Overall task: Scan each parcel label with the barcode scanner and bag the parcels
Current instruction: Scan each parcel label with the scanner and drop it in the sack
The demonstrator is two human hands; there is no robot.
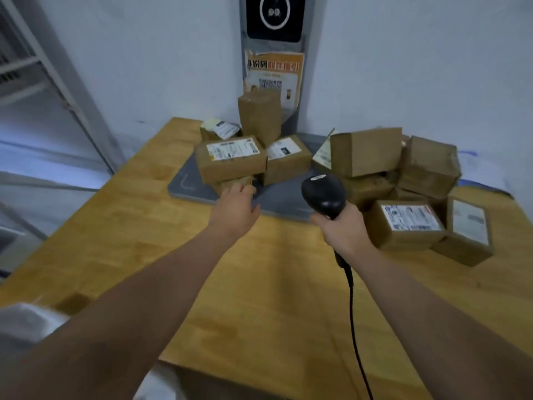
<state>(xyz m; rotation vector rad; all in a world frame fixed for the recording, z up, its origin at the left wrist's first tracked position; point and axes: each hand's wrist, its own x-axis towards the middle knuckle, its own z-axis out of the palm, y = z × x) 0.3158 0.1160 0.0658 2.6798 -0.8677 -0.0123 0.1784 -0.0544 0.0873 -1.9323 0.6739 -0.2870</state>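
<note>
Reaches with left hand (pixel 235 204), fingers relaxed and apart, right at the low parcel (pixel 230 183) on the grey platform (pixel 187 186). Grips barcode scanner (pixel 323 193) in right hand (pixel 343 230), fingers curled round its handle, above the table (pixel 259 284).

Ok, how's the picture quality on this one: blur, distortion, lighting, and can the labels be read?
Head view: soft throughout, print on the labelled parcel unreadable; head view, lower left: white fabric smeared; head view, left edge: shelf frame leans from wide-angle distortion; head view: light even, shadows faint, no harsh glare on the barcode scanner.
</note>
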